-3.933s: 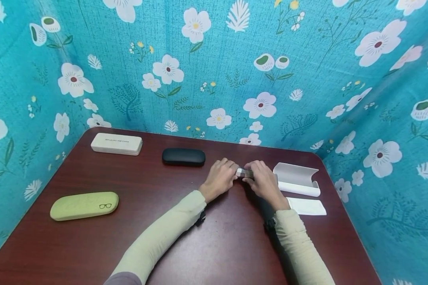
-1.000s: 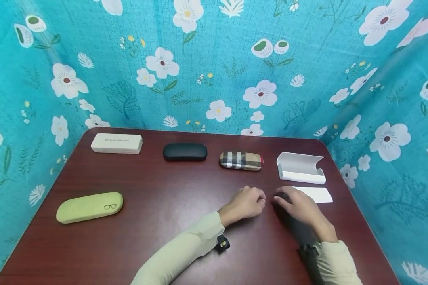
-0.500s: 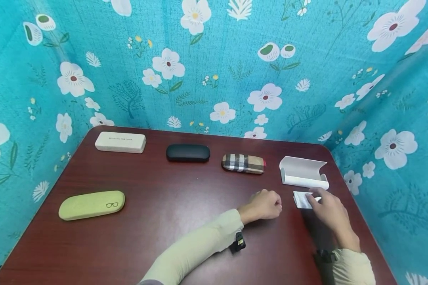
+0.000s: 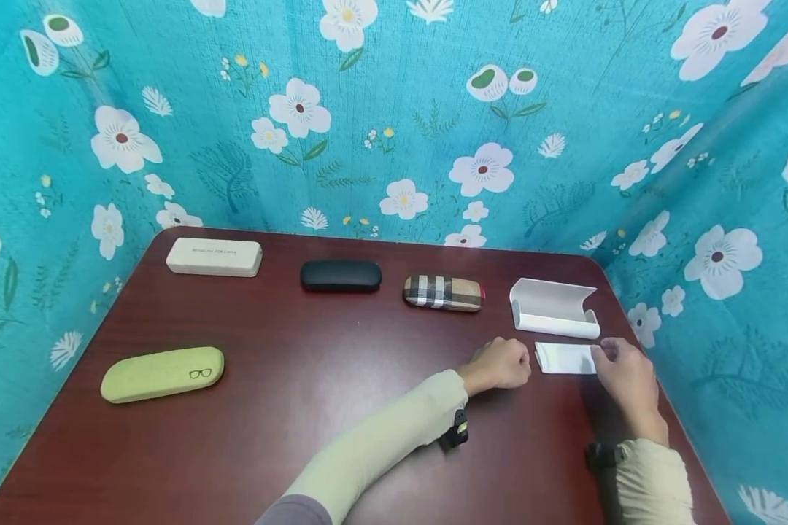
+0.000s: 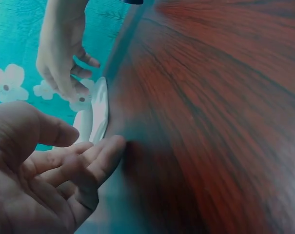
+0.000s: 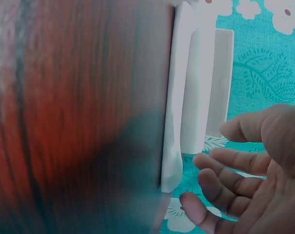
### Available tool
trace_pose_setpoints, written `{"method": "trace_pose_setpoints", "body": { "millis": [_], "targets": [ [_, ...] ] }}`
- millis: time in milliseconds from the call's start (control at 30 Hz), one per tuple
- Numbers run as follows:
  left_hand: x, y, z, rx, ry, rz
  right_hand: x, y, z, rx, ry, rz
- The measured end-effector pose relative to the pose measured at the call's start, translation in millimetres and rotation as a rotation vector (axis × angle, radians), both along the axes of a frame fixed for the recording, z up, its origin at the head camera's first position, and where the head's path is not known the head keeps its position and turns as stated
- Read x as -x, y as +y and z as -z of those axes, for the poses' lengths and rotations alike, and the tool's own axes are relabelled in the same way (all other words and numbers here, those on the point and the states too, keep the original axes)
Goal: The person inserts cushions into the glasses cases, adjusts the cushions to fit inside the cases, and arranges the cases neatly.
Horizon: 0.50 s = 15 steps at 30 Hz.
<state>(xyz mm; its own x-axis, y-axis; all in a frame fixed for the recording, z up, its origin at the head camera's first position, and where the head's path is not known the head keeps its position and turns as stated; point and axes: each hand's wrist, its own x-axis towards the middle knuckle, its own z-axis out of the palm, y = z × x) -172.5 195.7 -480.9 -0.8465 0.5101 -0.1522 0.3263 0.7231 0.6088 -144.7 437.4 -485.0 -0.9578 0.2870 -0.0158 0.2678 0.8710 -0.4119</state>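
A flat white folded cloth [image 4: 568, 359] lies on the table's right side, its thin edge showing in the right wrist view [image 6: 173, 117]. My right hand [image 4: 630, 379] is at the cloth's right end, overlapping it in the head view. In the right wrist view its fingers [image 6: 220, 195] are relaxed and spread, with nothing between them. My left hand [image 4: 502, 362] is close to the cloth's left end, fingers loosely bent and holding nothing. Just behind the cloth stands a white glasses case [image 4: 558, 326] with its lid raised and nothing visible inside.
Along the back stand a plaid glasses case [image 4: 443, 293], a black case [image 4: 341, 276] and a white lettered case [image 4: 214, 257], all closed. A green case [image 4: 163, 375] lies at the left. A flowered curtain [image 4: 394, 131] surrounds the table [image 4: 315, 408].
The plaid case, earlier between both hands, now lies released at the back. Both hands have moved right and nearer the body; the right hand has passed over the cloth to its right end.
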Motion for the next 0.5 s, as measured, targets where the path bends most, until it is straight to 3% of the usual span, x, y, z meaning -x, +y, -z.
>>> {"method": "trace_pose_setpoints", "body": {
  "millis": [167, 400, 500],
  "targets": [
    [8.1, 15.4, 6.3, -0.012, -0.017, -0.006, 7.0, 9.8, 0.4, 0.006, -0.082, -0.003],
    [7.5, 26.6, 6.1, 0.050, 0.017, -0.065, 9.3, 12.7, 8.1, 0.005, -0.104, 0.142],
    [8.1, 35.4, 5.7, 0.078, 0.028, -0.084, 11.6, 15.3, 9.7, 0.008, -0.158, 0.140]
  ]
}}
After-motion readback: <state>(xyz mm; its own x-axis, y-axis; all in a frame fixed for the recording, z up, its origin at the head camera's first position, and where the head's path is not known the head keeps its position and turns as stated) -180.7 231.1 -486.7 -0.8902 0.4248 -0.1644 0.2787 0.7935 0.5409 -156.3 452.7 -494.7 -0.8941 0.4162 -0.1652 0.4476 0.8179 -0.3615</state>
